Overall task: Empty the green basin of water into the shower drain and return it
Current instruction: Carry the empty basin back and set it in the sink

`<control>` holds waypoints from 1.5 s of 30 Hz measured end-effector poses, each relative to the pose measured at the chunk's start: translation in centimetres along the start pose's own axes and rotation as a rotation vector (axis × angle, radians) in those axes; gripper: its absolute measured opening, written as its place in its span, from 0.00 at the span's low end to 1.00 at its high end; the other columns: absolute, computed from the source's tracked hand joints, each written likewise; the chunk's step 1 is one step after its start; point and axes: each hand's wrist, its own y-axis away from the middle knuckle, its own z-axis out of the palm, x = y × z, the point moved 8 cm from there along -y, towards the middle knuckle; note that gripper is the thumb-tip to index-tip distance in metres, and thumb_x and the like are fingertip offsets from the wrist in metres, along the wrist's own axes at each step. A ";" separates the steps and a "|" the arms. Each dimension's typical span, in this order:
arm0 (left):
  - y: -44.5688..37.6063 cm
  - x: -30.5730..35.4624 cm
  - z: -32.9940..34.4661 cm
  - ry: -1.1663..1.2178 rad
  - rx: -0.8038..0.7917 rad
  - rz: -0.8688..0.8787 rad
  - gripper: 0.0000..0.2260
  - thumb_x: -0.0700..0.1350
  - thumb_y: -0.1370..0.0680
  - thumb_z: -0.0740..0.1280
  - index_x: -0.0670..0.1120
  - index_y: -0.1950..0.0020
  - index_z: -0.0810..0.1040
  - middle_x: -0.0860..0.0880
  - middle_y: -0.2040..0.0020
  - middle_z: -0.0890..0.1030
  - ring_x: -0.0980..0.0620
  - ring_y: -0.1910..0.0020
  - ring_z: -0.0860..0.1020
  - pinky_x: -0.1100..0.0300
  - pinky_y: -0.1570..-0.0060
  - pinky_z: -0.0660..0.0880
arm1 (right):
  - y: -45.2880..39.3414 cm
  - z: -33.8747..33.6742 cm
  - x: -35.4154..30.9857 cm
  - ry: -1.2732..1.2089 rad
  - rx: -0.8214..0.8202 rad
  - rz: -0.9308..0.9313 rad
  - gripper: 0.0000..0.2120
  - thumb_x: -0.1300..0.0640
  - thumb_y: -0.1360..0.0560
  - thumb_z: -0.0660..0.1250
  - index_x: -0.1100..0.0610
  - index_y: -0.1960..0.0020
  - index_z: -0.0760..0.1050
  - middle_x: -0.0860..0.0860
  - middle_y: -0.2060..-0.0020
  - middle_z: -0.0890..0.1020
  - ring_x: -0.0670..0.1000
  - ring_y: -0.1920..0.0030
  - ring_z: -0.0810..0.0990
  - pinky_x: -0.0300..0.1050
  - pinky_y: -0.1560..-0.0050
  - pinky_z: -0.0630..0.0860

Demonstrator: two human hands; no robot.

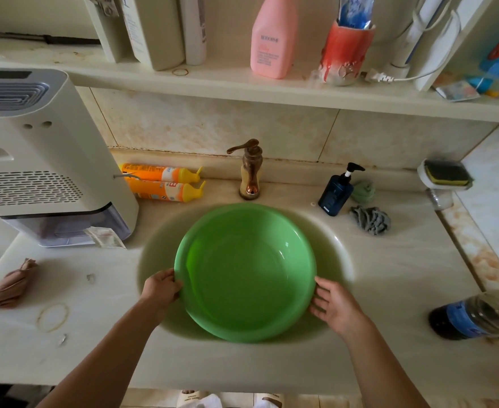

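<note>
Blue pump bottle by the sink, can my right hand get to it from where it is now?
Probably yes. The right hand touches the green basin, and only bare counter lies between it and the blue pump bottle.

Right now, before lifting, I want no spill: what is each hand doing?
Left hand: grips the green basin by its rim.
Right hand: open, fingers touching the rim.

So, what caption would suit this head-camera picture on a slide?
Left hand grips and right hand touches the rim of a green basin resting in the sink.
</note>
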 end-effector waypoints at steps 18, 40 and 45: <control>1.0 0.4 -0.4 0.123 0.032 -0.006 0.13 0.26 0.27 0.64 0.44 0.57 0.79 0.42 0.63 0.83 0.46 0.62 0.80 0.60 0.69 0.81 | 0.1 -0.3 0.6 -0.049 0.025 0.049 0.26 0.55 0.21 0.65 0.58 0.25 0.65 0.59 0.26 0.68 0.62 0.29 0.69 0.55 0.39 0.71; 1.2 -0.6 -1.3 0.108 0.079 -0.034 0.13 0.27 0.27 0.64 0.43 0.59 0.80 0.42 0.64 0.82 0.44 0.64 0.78 0.56 0.64 0.78 | 0.8 0.0 1.6 -0.074 -0.022 0.078 0.07 0.55 0.20 0.62 0.56 0.46 0.77 0.56 0.39 0.79 0.57 0.41 0.76 0.53 0.39 0.70; 1.1 -0.7 -1.2 0.107 0.052 -0.029 0.12 0.26 0.24 0.63 0.40 0.48 0.78 0.41 0.56 0.81 0.44 0.59 0.79 0.53 0.60 0.77 | 0.6 0.0 1.8 -0.077 -0.015 0.071 0.10 0.55 0.21 0.64 0.56 0.42 0.76 0.55 0.38 0.78 0.56 0.40 0.76 0.52 0.42 0.71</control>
